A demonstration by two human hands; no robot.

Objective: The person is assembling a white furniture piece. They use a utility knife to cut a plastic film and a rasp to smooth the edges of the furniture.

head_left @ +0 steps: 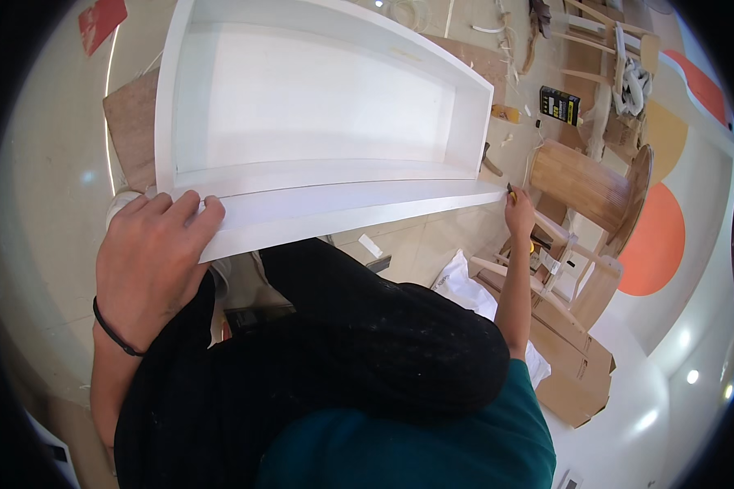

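The left hand [156, 248] grips a long white panel [342, 209] against an open white box [318, 98] — the right hand [519, 213] holds a small yellow-black tool [512, 195].

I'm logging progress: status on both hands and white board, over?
Left hand gripping white board at left end. Right hand at right end, holding small tool. Board along white box. Possible obstacle: wooden cylinder, right.

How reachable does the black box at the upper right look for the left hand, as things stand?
Probably not reachable: the left hand has its fingers over the left end of the white board, and the open white frame spans the way toward the black box.
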